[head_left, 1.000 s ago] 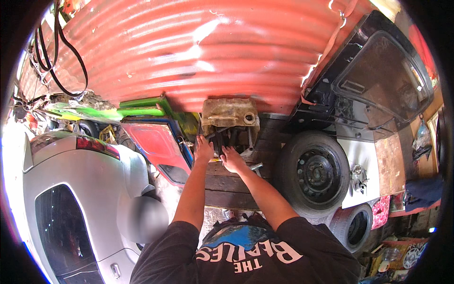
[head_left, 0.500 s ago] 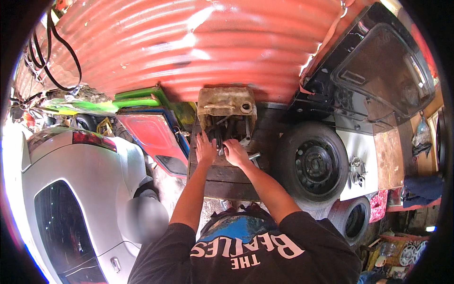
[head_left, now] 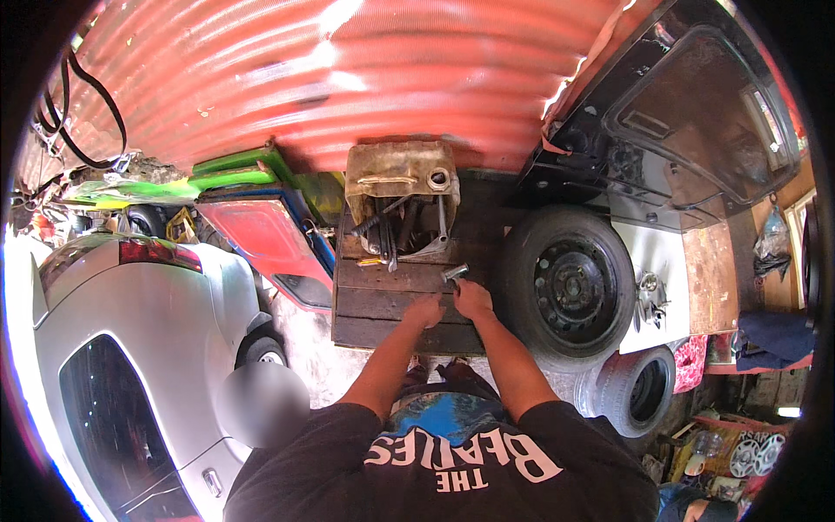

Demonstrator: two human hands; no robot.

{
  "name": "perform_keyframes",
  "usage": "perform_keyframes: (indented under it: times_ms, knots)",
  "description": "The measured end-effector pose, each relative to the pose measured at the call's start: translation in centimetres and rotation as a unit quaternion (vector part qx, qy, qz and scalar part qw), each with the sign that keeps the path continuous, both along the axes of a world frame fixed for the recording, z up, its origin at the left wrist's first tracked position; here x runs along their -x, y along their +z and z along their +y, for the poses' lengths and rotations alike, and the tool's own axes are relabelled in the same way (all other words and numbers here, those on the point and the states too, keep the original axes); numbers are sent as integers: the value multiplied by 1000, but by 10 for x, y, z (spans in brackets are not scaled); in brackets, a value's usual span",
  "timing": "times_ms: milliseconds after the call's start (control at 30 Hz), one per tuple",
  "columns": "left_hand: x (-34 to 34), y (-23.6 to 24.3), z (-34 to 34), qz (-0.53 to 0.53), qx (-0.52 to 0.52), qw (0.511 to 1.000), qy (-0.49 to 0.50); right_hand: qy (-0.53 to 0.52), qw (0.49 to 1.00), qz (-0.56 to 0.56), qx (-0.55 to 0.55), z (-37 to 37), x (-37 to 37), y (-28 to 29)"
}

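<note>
My right hand [head_left: 471, 296] is closed around a silver metal tool [head_left: 455, 272] at the middle of a weathered wooden bench [head_left: 374, 326]. My left hand [head_left: 425, 310] is just left of it, low over the planks, fingers curled; what they hold, if anything, is unclear. Farther back on the bench sits a dirty cut-open plastic jug [head_left: 391, 165] with dark tools [head_left: 404, 222] inside and a small yellow-handled tool [head_left: 370, 261] by its front.
A wheel with tire [head_left: 565, 287] borders the bench's right, another tire [head_left: 644, 391] below it. A silver car [head_left: 143, 296] stands left, colored panels [head_left: 252, 235] lean beside the bench, a corrugated red sheet [head_left: 348, 104] rises behind, and a black hatch [head_left: 670, 122] is at upper right.
Both hands have pulled back from the jug toward the bench's front. My right hand has taken hold of the silver tool that lay there. The view has shifted slightly.
</note>
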State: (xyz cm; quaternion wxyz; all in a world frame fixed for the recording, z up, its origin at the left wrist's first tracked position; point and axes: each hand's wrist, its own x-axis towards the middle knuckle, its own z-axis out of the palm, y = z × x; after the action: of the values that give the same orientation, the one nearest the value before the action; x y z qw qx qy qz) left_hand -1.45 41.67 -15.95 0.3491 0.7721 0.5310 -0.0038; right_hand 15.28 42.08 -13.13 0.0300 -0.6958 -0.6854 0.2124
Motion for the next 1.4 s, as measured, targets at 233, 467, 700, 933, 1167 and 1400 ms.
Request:
perform_keyframes:
  times_ms: [233,467,700,933,1167,1400]
  knots:
    - [-30,1,15,62,-49,995,-61,-22,992,-44,116,-15,2,-15]
    - [-41,-4,27,95,-70,988,-96,-55,985,-76,145,-7,-2,-32]
    - [-52,-32,15,98,-175,967,-157,-74,983,-50,163,-5,-1,-41]
    - [-63,-31,18,131,-75,965,-216,-100,979,-45,172,-22,-9,-80]
    - [-65,-40,10,154,-64,961,-220,-167,962,-11,215,-17,-6,-75]
    - [-62,-49,10,137,-43,971,-192,-158,963,-41,213,-12,-5,-81]
